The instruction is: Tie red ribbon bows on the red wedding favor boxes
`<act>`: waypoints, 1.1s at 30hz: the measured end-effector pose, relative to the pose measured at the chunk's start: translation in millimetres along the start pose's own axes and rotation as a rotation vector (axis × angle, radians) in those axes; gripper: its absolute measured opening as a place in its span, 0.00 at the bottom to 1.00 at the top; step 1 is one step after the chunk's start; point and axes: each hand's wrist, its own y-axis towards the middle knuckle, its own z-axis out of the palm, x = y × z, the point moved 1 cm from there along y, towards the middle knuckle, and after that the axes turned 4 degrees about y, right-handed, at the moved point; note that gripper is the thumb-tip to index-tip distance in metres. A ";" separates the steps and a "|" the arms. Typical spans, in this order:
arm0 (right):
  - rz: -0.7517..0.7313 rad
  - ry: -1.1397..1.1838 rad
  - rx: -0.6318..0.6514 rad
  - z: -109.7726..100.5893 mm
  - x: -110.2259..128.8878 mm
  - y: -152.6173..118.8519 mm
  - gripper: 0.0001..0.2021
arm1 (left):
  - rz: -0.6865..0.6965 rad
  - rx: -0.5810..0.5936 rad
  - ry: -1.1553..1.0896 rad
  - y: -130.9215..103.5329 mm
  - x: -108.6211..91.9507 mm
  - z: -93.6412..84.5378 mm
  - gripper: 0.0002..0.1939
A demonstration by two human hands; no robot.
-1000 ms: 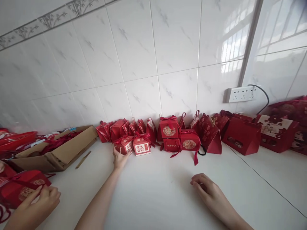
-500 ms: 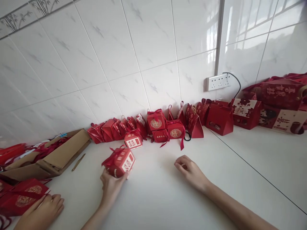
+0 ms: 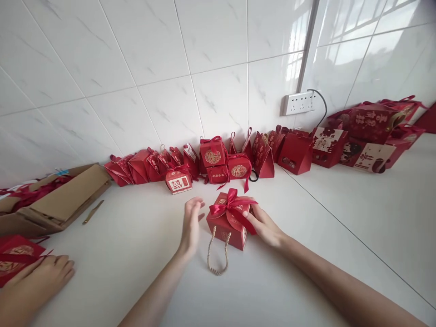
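Observation:
A red gift box (image 3: 226, 225) with a satin ribbon bow and a twisted rope handle is in front of me on the white table. My right hand (image 3: 265, 223) grips its right side, thumb on the near face and fingers partly hidden behind. The rope handle (image 3: 218, 271) droops from the face turned toward me. Just left of the box, my left hand (image 3: 191, 225) is open with its fingers curved, apart from the box and holding nothing. A smaller red box (image 3: 179, 182) with a white label stands behind my left hand.
Along the tiled wall runs a row of red gift boxes (image 3: 293, 152). At left are an open cardboard carton (image 3: 68, 200) with ribbons and a thin brass-coloured tool (image 3: 92, 212). Another person's hand (image 3: 46, 277) rests by a red box (image 3: 17, 256). A power strip (image 3: 300, 103) is on the wall.
The gift box has moved right to the middle and turned, its rope handle now toward me. My left hand has let go; my right hand has taken hold. The view has shifted slightly.

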 end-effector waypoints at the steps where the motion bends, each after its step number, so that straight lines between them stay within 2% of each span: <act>1: -0.003 -0.010 -0.001 0.3 -0.3 -0.4 0.25 | 0.004 0.040 -0.019 -0.3 2.1 7.4 0.20; 4: 0.007 -0.112 -0.008 -1.4 1.2 -3.8 0.26 | 0.010 0.077 -0.036 -7.6 7.8 16.1 0.21; 7: -0.015 -0.284 -0.020 -5.7 7.2 -9.0 0.28 | 0.024 0.019 -0.013 -13.6 8.8 8.5 0.22; 10: -0.085 -0.375 -0.040 -9.8 12.7 -13.1 0.29 | 0.084 -0.041 0.086 -16.8 1.8 -0.6 0.21; 14: -0.134 -0.193 -0.164 -15.6 14.4 -12.1 0.35 | 0.211 -0.030 0.203 -21.8 -14.0 -3.9 0.15; 17: -0.054 -0.066 -0.283 -19.5 14.6 -6.6 0.35 | 0.256 0.016 0.213 -23.9 -22.8 -4.7 0.14; 19: 0.032 -0.099 -0.312 -19.8 16.3 -3.3 0.33 | 0.230 0.059 0.199 -23.7 -25.7 -5.1 0.16; 21: 0.053 -0.179 -0.307 -17.5 19.8 -1.6 0.31 | 0.164 0.101 0.177 -22.8 -26.8 -4.4 0.18; 23: 0.009 -0.252 -0.273 -13.1 24.2 -1.8 0.28 | 0.108 0.126 0.156 -22.3 -27.1 -2.5 0.18; 26: -0.010 -0.289 -0.212 -6.2 28.9 -5.2 0.23 | 0.073 0.147 0.116 -22.6 -28.4 1.5 0.17; 30: 0.090 -0.181 -0.113 -0.4 32.1 -12.1 0.21 | 0.071 0.191 0.062 -22.4 -33.6 4.3 0.16; 33: 0.125 -0.068 -0.047 3.7 34.9 -15.4 0.23 | 0.033 0.243 0.099 -21.4 -37.2 3.5 0.21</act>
